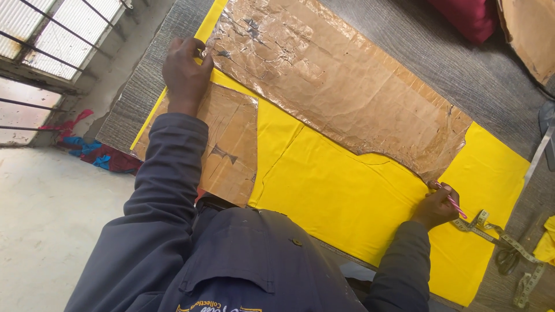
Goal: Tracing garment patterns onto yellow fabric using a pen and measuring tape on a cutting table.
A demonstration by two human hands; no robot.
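A yellow cloth [341,196] lies spread on a grey table [462,75]. On top of it rests a large brown cardboard pattern [329,81], creased and taped. A smaller cardboard pattern [231,144] lies beside it. My left hand [185,69] presses flat on the corner of the large pattern at the cloth's end. My right hand [436,205] grips a pink pen [454,203], its tip at the pattern's edge on the cloth. Dark blue sleeves cover both my arms.
A measuring tape [503,240] and scissors [507,260] lie near the right hand on the table. A dark red cloth [468,17] and another cardboard piece [529,32] sit at the far edge. Barred windows [46,34] and cloth scraps [95,153] are at the left.
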